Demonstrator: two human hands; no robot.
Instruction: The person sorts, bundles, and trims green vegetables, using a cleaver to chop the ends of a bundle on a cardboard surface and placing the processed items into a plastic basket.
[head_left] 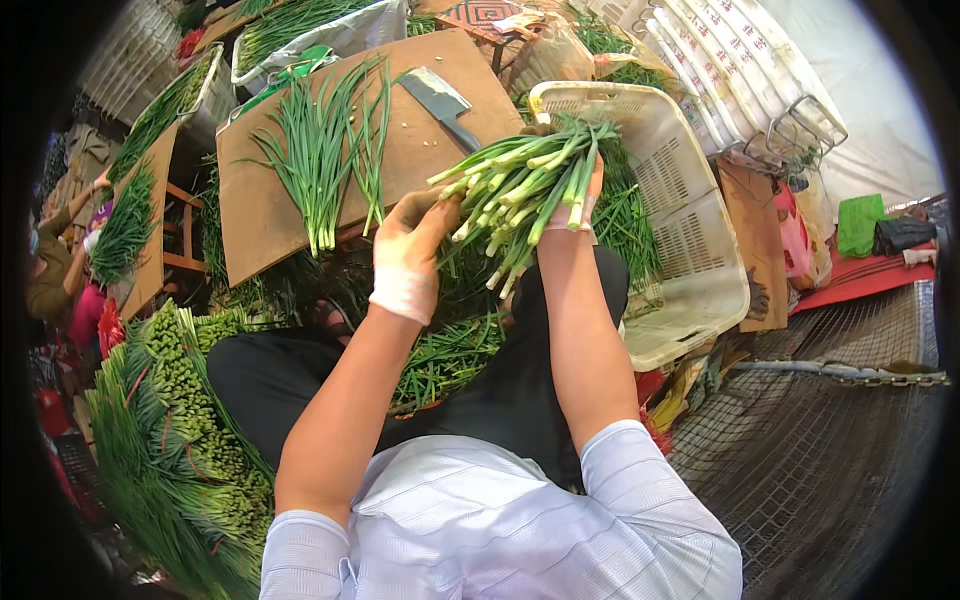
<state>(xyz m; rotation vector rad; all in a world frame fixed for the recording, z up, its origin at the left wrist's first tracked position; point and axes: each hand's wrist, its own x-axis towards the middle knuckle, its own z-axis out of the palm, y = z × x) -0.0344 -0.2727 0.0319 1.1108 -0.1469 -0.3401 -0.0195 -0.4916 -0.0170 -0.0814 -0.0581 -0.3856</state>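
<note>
A loose bunch of spring onions (520, 185), long green stalks with pale ends, is held up in front of my knees. My right hand (588, 195) is wrapped round it from the right, its fingers partly hidden behind the stalks. At the pale ends, my left hand (418, 228) has its thumb and fingers closed on stalks at the bunch's left edge. Both wrists show white glove cuffs. More green stalks (315, 150) lie on the brown board (255, 215) ahead, beside a cleaver (440, 105) with a dark handle.
Right of my hands stands a cream plastic crate (690, 240) with greens inside. Stacked white crates (740, 70) rise behind it. Tied bundles of greens (185, 430) are piled at my left. Another person (65, 250) handles greens at far left. Wire mesh (800, 460) lies at lower right.
</note>
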